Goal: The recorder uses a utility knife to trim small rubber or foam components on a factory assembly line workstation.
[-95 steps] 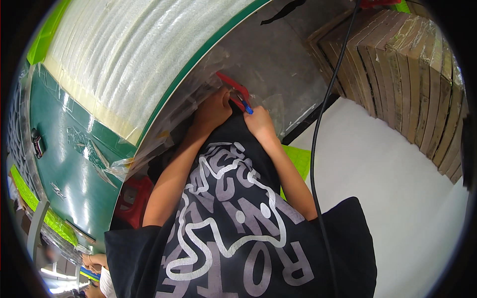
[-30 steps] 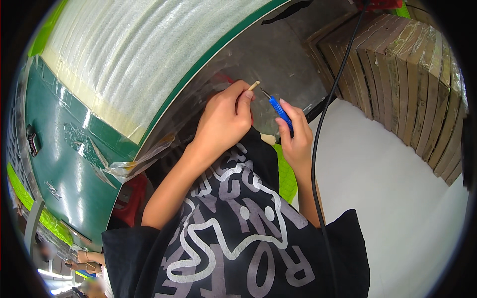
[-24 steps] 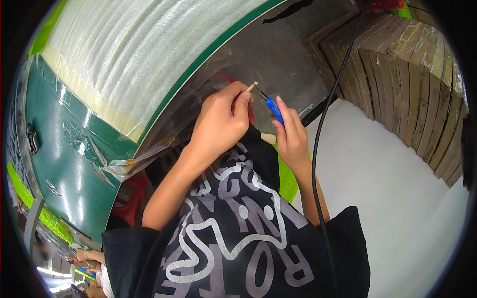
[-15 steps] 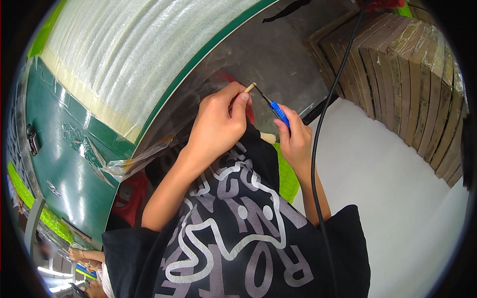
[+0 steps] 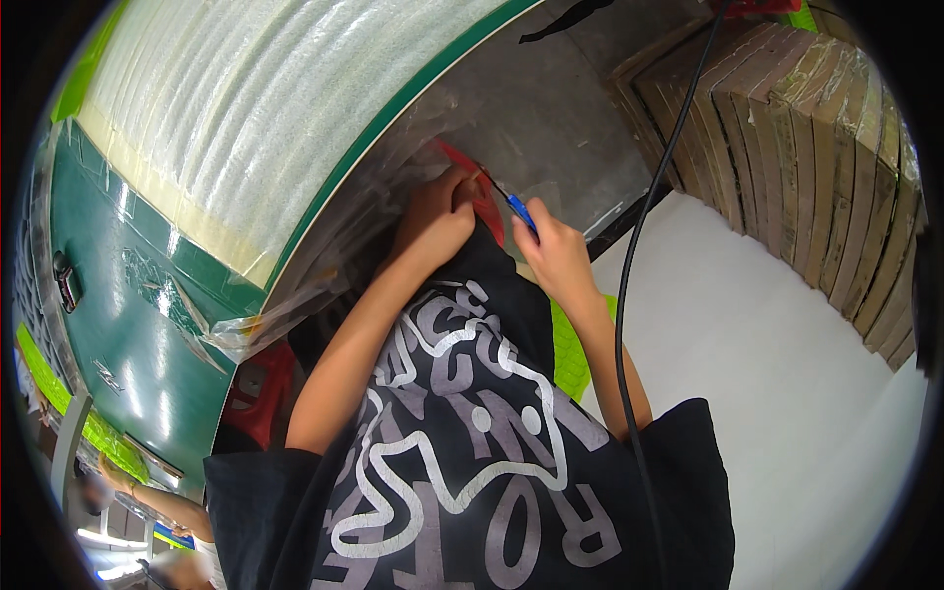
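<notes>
In front of my chest, below the table edge, my left hand is closed on a small beige stick, its tip showing past the fingers. A slim tool with a blue handle and thin dark metal shaft sits in my closed right hand. That shaft points up and left to the stick's tip; whether they touch I cannot tell. A red piece shows just behind my left hand. Below the right hand, part of another pale piece lies against my black shirt.
To the left stands a green-topped table with a white foam sheet and clear plastic wrap along its edge. A black cable hangs past my right arm. Brown flat packs stand at right. Another person's arm shows lower left.
Both hands have moved slightly away from me, and the right hand with the blue tool has also shifted left. The beige stick's tip is lower and farther left. The other person's arm has moved.
</notes>
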The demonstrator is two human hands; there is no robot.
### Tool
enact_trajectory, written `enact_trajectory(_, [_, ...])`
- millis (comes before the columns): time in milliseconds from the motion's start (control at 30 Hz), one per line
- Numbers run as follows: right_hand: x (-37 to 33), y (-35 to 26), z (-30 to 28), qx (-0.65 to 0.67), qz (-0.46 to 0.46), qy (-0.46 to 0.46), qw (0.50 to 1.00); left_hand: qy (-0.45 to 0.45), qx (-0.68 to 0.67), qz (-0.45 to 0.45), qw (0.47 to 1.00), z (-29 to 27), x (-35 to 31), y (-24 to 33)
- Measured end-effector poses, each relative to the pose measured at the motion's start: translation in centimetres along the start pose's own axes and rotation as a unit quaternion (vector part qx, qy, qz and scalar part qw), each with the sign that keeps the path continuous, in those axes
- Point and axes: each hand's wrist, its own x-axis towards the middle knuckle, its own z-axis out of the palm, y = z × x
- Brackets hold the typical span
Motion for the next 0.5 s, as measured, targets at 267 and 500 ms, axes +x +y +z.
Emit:
enact_trajectory(267, [1.9, 1.1, 2.5, -0.034, 0.008, -0.069, 0.997, 0.007, 0.076, 0.033, 0.997, 0.2, 1.0, -3.9])
enact_trajectory(500, [2.5, 1.3, 4.9, -0.04, 0.063, -0.096, 0.993, 0.026, 0.139, 0.007, 0.99, 0.8, 1.3, -4.6])
